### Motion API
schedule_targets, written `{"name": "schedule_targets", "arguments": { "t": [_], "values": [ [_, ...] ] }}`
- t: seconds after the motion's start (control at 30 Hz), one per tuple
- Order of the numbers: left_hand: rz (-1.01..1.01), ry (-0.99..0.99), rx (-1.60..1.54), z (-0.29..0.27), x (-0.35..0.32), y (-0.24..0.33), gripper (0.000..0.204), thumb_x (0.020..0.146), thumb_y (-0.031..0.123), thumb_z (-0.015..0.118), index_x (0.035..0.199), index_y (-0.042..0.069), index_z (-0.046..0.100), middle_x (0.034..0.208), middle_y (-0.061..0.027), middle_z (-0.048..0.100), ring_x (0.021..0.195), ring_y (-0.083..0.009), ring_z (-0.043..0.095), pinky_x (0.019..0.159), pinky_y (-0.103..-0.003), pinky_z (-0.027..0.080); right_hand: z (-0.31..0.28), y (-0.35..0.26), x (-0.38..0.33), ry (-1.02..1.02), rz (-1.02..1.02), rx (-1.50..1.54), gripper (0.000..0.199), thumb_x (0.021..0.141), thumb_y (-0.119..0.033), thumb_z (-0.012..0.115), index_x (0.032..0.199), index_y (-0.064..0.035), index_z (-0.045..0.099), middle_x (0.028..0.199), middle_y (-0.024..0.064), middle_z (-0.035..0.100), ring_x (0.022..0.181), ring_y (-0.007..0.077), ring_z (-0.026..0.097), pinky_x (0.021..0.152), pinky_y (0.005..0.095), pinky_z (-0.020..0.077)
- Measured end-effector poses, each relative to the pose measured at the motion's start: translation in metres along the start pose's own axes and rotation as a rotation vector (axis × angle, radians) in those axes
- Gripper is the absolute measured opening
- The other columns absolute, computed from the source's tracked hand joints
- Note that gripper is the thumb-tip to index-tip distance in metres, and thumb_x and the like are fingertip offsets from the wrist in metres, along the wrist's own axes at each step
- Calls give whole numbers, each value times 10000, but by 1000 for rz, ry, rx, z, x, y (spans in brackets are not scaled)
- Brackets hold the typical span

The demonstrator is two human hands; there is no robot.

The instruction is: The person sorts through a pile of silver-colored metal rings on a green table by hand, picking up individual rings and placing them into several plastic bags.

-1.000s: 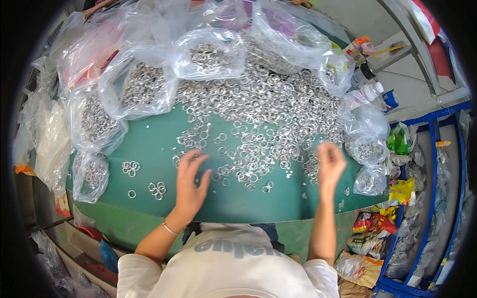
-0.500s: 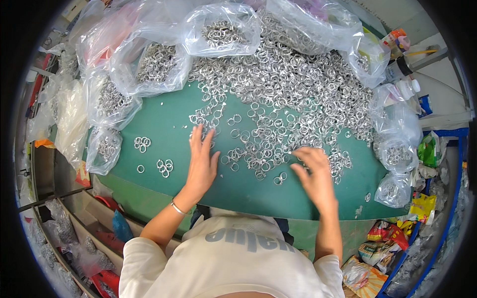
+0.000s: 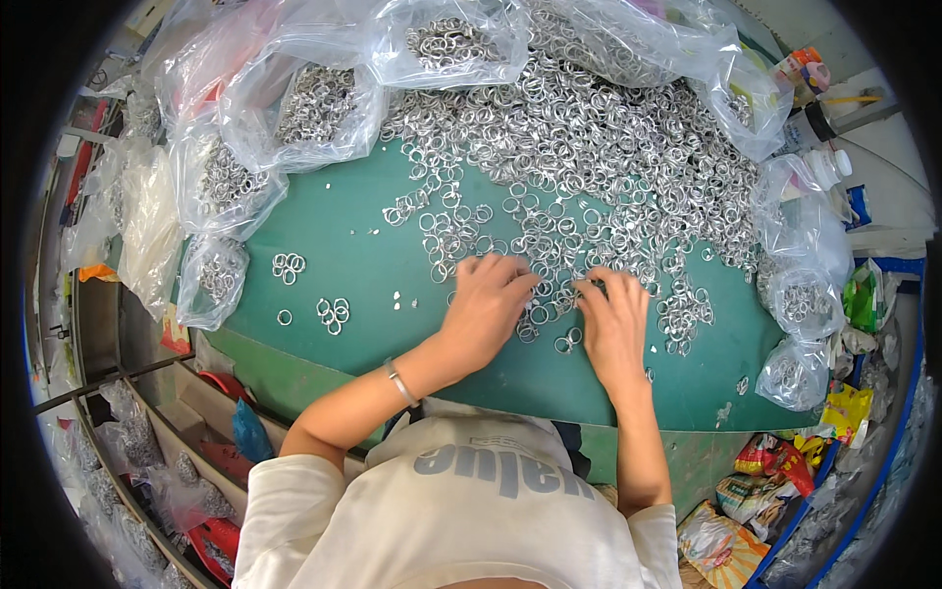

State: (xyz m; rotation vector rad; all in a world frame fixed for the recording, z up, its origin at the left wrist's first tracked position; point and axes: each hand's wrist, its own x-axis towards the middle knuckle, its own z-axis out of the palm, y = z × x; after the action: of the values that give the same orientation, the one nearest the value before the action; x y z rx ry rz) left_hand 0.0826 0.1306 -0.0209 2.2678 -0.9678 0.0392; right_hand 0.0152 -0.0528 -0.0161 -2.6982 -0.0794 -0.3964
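Note:
Loose silver finger rings (image 3: 628, 137) lie in a broad heap over the far and right part of a green table (image 3: 343, 221). My left hand (image 3: 489, 302), with a bracelet (image 3: 399, 383) at the wrist, is bent down at the near edge of the spread rings. Its fingers are curled close together, and the fingertips are partly hidden. To its right, my right hand (image 3: 615, 319) also reaches into the rings, fingers bent and thumb near the forefinger. Whatever either hand pinches is too small to tell. Two or three rings (image 3: 567, 341) lie between the hands.
Small ring groups (image 3: 334, 314) and a single ring (image 3: 285, 317) lie at the left. Clear plastic bags of rings (image 3: 319, 103) line the table's far and side edges. A bottle (image 3: 829, 167) stands at the right. Compartments with bags (image 3: 128, 422) sit below left, colourful packets (image 3: 770, 461) below right.
My left hand has moved right, toward my right hand, and its fingers have curled. Some rings near it have shifted right. My right hand stays near its place, fingers more bent.

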Motion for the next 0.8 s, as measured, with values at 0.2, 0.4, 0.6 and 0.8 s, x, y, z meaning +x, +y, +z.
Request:
{"name": "schedule_targets", "arguments": {
  "t": [0.2,0.4,0.6,0.8],
  "values": [
    [-26,-46,53,15,12,1,243,755,99,706,980,90,617,980,-47,527,930,-232,496,813,-393,333,-4,7,-2,30,116,92,78,787,-20,604,861,-41,615,1046,78,569,1001,287,497,877,389,362],
    [-50,-74,26,11,12,4,272,741,85,715,989,86,604,983,-51,528,928,-240,498,821,-391,336,-14,11,-18,194,676,1707,102,948,-74,449,981,-10,522,1073,202,596,962,266,589,725,317,462],
    [-84,-91,-30,9,11,1,237,742,45,706,953,76,603,965,-47,544,915,-231,507,816,-373,332,-20,26,-30,211,753,1919,136,969,-144,453,887,-45,497,772,104,548,641,153,519,513,233,374],
    [-70,38,-263,5,14,3,218,749,-28,684,941,43,609,1006,-65,590,870,-253,569,783,-349,421,-10,-10,-17,-23,707,1077,106,875,-49,632,974,-18,659,636,-100,418,567,-2,323,492,180,253]
  ]
}}
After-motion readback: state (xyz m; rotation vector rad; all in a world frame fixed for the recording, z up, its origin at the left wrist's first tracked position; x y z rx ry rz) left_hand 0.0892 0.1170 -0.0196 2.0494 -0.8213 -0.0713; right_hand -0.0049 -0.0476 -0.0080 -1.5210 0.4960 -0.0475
